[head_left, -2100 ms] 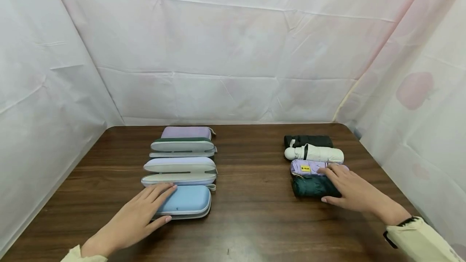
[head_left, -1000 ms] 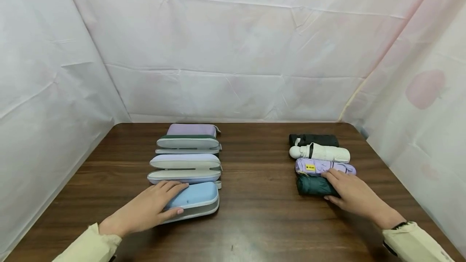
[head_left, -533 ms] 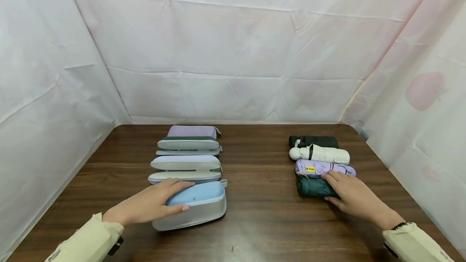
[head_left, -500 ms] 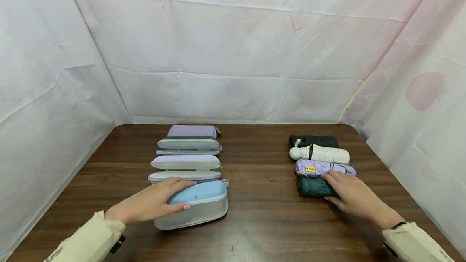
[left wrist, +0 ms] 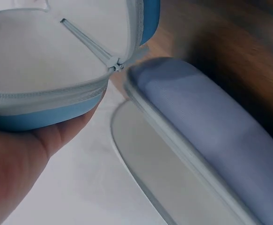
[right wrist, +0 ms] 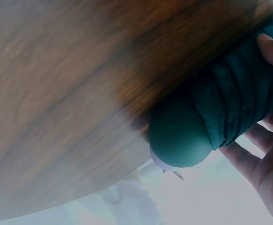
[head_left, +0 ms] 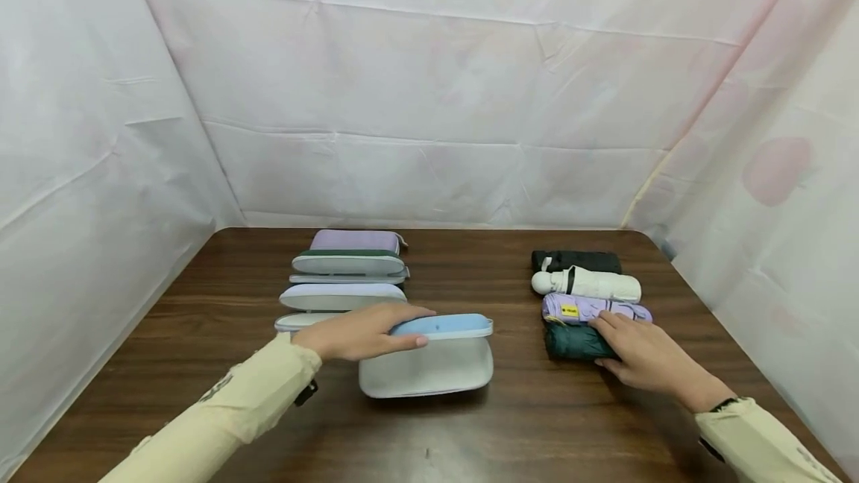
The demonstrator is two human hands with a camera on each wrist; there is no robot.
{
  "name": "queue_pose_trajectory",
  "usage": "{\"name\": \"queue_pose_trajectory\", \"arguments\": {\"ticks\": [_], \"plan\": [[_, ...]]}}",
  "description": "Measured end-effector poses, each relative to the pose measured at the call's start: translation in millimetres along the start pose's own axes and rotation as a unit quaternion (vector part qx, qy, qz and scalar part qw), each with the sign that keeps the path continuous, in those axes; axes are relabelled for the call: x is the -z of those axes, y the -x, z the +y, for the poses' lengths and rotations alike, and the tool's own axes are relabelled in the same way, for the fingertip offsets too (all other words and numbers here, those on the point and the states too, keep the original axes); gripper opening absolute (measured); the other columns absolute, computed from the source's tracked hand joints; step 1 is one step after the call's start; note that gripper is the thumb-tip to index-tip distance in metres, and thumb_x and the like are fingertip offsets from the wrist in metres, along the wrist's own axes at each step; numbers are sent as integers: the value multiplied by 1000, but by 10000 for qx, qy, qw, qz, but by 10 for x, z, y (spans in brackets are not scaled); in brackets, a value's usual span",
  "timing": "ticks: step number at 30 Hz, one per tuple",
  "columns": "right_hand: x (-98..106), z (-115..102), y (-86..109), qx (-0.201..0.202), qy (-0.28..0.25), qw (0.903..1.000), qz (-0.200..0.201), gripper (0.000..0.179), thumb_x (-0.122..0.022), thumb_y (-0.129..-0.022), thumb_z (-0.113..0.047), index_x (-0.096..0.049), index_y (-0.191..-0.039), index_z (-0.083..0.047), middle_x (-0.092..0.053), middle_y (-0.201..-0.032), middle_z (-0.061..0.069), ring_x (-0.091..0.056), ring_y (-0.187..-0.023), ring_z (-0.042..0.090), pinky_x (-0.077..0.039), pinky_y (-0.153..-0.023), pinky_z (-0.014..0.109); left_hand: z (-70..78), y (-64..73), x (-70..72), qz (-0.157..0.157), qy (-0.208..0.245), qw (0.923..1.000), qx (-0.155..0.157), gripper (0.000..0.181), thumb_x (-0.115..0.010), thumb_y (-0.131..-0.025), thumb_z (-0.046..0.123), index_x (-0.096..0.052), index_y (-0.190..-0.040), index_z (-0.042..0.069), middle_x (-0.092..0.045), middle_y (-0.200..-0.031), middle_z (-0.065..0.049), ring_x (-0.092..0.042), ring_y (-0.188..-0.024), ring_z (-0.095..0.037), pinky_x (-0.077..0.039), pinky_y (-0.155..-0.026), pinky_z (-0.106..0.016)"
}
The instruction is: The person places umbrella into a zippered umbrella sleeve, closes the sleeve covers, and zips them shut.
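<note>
My left hand [head_left: 362, 330] holds a light blue zip case [head_left: 439, 325] by its top, fingers along the back and thumb in front. The case hangs unzipped and gaping over the table, its pale grey lining facing me; the left wrist view shows the zip pull [left wrist: 115, 63] near its hinge. On the right, my right hand [head_left: 644, 356] grips a folded dark green umbrella [head_left: 576, 341] at one end. In the right wrist view, thumb and fingers lie on either side of its cloth, and its rounded green handle end [right wrist: 180, 133] points away from the hand.
Behind the blue case lie an unzipped lilac case [head_left: 342, 293], an unzipped dark green case [head_left: 349, 265] and a purple case [head_left: 356, 241]. Beyond the green umbrella are a lavender umbrella [head_left: 570, 309], a white one [head_left: 607, 287] and a black one [head_left: 587, 261]. White curtains [head_left: 423, 80] surround the table.
The blue case has gone from nearly closed on the table to gaping, and my left hand has carried it rightward, away from the row of cases. My right hand stays at the green umbrella.
</note>
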State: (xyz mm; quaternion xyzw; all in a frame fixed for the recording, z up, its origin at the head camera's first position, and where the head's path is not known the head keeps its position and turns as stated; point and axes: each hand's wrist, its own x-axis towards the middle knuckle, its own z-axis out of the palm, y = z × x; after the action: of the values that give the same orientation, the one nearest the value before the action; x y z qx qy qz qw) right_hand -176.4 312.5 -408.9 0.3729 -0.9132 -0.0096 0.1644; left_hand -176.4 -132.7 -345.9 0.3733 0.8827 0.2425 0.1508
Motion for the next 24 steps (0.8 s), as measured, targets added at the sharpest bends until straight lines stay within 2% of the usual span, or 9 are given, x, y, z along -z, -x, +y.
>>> {"name": "queue_pose_trajectory", "arguments": {"ticks": [5,8,11,17,24], "plan": [[41,-36,-18,-223,-45,9993,-306,56,-86,-67,-26,-61,-110,0,-59,-100,8,-61,-88,25,-51,-68,44,83,-331,-17,-275,113,9994,175,63,-43,-94,60,-42,-145,22,-47,-139,7,-44,-124,-10,-38,-100,-36],[67,-52,-25,-349,-33,9982,-487,61,-86,-67,-30,-61,-113,1,-60,-104,10,-61,-92,27,-51,-71,46,84,-509,-58,-402,308,9985,201,62,-45,-94,59,-44,-143,23,-49,-136,8,-46,-121,-7,-40,-97,-34],[61,-73,-26,-290,23,9984,-483,64,-87,-65,-30,-60,-113,3,-59,-103,12,-61,-92,28,-50,-72,46,64,-637,-113,-522,600,9967,178,58,-49,-94,55,-47,-142,21,-53,-131,9,-51,-113,-5,-42,-93,-33],[-24,-98,-43,-98,164,9997,-133,54,-86,-67,-24,-61,-108,2,-59,-98,9,-61,-85,24,-51,-68,43,-8,-719,-166,-552,657,9954,417,55,-50,-95,51,-48,-140,19,-55,-130,6,-51,-114,-8,-42,-94,-34],[4,-59,-11,-183,279,9994,-88,51,-86,-66,-24,-62,-104,-1,-59,-94,6,-61,-80,22,-50,-62,41,-39,-775,-174,-589,790,9942,441,58,-49,-95,53,-47,-141,18,-55,-129,3,-52,-111,-8,-42,-93,-33]]}}
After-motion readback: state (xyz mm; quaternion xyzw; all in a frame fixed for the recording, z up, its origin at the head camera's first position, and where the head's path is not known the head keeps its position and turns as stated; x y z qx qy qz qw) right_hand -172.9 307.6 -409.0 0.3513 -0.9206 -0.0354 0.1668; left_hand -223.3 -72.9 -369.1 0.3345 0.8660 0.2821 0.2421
